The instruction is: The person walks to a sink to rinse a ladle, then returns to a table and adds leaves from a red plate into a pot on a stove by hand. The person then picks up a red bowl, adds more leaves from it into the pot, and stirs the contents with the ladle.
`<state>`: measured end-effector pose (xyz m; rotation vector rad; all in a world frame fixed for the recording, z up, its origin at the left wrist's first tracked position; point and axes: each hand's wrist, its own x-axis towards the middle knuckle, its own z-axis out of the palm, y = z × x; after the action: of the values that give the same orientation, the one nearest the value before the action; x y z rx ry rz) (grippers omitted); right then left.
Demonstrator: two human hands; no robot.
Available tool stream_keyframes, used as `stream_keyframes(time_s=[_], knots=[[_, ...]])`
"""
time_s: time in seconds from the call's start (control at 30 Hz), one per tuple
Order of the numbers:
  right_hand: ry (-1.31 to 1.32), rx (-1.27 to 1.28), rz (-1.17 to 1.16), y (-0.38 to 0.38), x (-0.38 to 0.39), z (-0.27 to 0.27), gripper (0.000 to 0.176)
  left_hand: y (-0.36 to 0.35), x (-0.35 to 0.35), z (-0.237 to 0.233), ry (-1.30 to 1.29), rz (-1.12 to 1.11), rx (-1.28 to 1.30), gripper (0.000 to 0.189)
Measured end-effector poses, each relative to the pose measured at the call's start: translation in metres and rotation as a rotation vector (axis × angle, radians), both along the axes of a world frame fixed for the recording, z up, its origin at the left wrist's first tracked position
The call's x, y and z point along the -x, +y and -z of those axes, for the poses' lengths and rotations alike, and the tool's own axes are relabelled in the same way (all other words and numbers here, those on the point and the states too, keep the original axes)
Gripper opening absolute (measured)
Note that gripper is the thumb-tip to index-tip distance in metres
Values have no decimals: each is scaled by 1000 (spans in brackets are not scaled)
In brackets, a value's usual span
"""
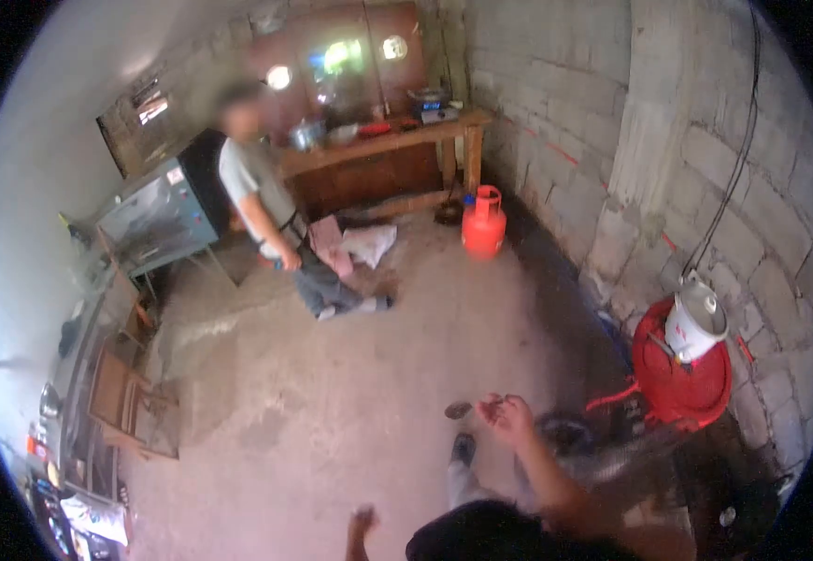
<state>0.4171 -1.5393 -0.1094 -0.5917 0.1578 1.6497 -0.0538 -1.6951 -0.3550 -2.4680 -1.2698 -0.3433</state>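
Concrete floor (332, 393); small dark object (458, 409) touching the right hand (507, 418).

Your top (481, 540): dark, near black, a rounded mass at six o'clock on the lower edge of the view. Cut and print are too blurred to read.

Right forearm (545, 475): bare from the dark cloth at five o'clock up to the right hand (507, 418), which is bare too.

Left hand (363, 520): bare, small in view, just left of six o'clock, with only a short stub of bare wrist below it.

Trouser leg (460, 486): pale grey, faded look, just above the top at six o'clock.

Shoe (463, 448): dark and low-cut, at the end of that leg. Detail is too soft to note laces or sole.
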Motion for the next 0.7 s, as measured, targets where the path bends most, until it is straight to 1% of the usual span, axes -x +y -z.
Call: stream_keyframes(time_s=[0.03, 0.07, 0.1, 0.13, 0.17, 0.2, 0.23, 0.3, 0.37, 0.4, 0.47, 0.5, 0.53, 0.57, 0.6, 0.67, 0.7], knots=[[-55, 25, 15, 27, -13, 17, 18, -15, -6, 3, -72, 18, 271, 37], [-105, 60, 23, 52, -27, 29, 16, -15, -19, -9, -512, -292, 981, 37], [-257, 64, -5, 78, -41, 32, 11, -1, -34, -21, -706, -588, 1308, 36], [-368, -25, 8, 105, -62, 46, 11, 21, -44, -34, -762, -693, 1384, 35], [-473, -110, 22, 132, -77, 61, 14, 48, -53, -45, -783, -728, 1407, 35], [-476, -39, 100, 154, -87, 43, 25, 71, -60, -53, -803, -739, 1409, 34], [-481, 36, 177, 177, -96, 8, 38, 97, -67, -59, -830, -751, 1405, 34], [-901, -163, 156, 228, -121, -22, 63, 147, -77, -69, -913, -795, 1374, 33], [-1063, -285, 303, 274, -130, -54, 73, 186, -83, -76, -1033, -863, 1332, 32], [-1083, -275, 270, 292, -131, -68, 73, 203, -89, -78, -1081, -881, 1310, 31], [-1181, -334, 487, 341, -131, -102, 69, 236, -99, -86, -1154, -932, 1301, 31], [-1197, -338, 476, 361, -133, -124, 69, 248, -105, -87, -1154, -942, 1313, 30], [-1040, -255, 454, 378, -135, -146, 54, 259, -112, -87, -1144, -947, 1332, 30], [-881, -167, 436, 393, -139, -156, 43, 269, -119, -82, -1118, -945, 1363, 29], [-888, -156, 437, 407, -153, -151, 43, 276, -126, -79, -1081, -936, 1399, 29], [-927, -283, 481, 439, -190, -143, 28, 297, -137, -67, -980, -900, 1482, 28], [-960, -205, 632, 457, -196, -148, 19, 311, -142, -62, -921, -876, 1524, 28]])
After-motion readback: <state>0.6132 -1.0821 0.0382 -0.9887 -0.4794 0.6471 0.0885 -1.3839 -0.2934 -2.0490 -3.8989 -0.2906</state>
